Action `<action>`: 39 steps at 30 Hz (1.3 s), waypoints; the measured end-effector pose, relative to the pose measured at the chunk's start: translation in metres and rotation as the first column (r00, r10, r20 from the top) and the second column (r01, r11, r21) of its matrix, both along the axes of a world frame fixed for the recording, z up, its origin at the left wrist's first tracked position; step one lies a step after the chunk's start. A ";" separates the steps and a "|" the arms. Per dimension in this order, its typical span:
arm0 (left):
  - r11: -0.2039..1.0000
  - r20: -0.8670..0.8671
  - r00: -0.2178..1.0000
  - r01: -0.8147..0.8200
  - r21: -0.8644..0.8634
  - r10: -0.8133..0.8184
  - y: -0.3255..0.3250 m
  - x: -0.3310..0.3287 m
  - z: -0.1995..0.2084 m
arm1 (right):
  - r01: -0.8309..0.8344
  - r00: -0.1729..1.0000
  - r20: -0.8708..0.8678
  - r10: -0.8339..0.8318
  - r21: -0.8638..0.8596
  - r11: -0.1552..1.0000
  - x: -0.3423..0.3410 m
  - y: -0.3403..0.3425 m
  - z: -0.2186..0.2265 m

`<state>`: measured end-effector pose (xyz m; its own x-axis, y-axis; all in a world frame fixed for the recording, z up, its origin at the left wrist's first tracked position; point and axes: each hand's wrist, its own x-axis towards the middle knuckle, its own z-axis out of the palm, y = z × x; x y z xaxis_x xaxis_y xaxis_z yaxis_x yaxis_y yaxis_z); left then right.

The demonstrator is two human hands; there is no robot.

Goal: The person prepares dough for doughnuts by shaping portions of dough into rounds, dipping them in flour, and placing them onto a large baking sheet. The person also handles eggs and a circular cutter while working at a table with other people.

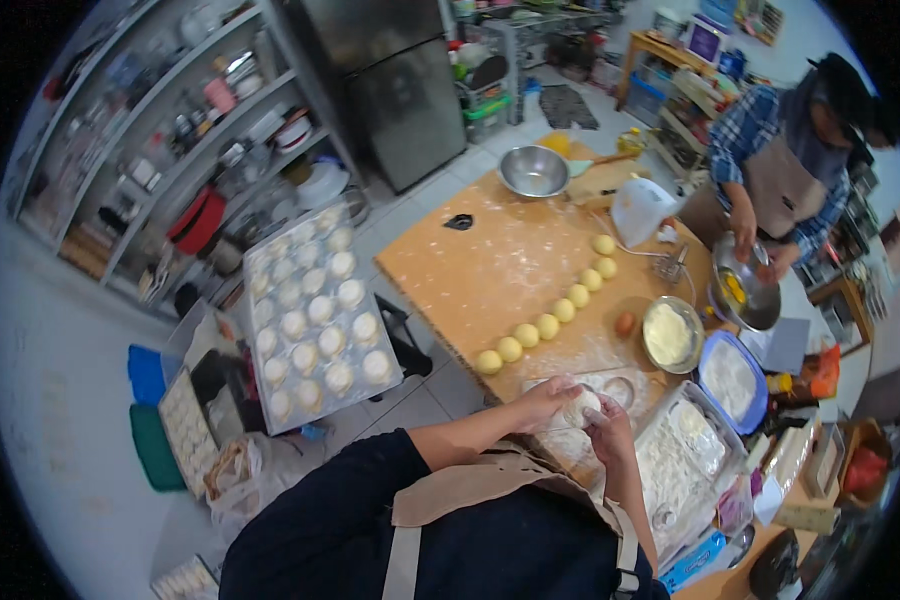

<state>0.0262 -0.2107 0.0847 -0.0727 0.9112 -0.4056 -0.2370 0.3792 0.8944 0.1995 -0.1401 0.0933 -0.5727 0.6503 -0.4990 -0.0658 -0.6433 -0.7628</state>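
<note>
Between my two hands, close to my apron, is a pale piece of dough [577, 408]. My left hand [544, 402] closes round its left side, and my right hand [610, 430] grips its right side with bent fingers. Below them lies a floured white sheet [570, 448] at the table's near edge, with a round ring-shaped outline [620, 389] on it. Ahead, a slanting row of several yellow dough balls [547, 326] crosses the wooden table [450, 270]. A flour-covered tray [660, 490] holding flattened dough is to the right of my right hand.
To my left stands a large tray of several white dough rounds [304, 355]. At right are a brown egg [624, 323], a bowl of pale cream-coloured filling [670, 335] and a blue tub of flour [732, 378]. Across the table, a co-worker holds a metal bowl [760, 305] with something yellow inside.
</note>
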 end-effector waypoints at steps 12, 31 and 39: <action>0.829 0.684 0.556 -0.545 -0.128 0.471 -0.101 -0.137 -0.026 | -0.527 0.850 0.416 0.324 0.650 0.548 -0.186 -0.049 0.029; 0.523 -0.007 0.524 -0.850 -0.069 0.851 -0.246 -0.560 -0.102 | 0.038 0.824 0.470 -0.318 0.513 0.857 -0.132 -0.087 0.015; 0.643 -0.064 0.661 -0.744 -0.181 0.747 -0.227 -0.583 -0.110 | 0.143 0.670 0.636 -0.384 0.397 0.907 -0.078 -0.143 -0.004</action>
<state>-0.5565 -0.4375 -0.0254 -0.6883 0.4637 -0.5579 -0.5228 0.2162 0.8246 0.1211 -0.2834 0.0895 0.0729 0.8968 -0.4365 0.4198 -0.4246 -0.8022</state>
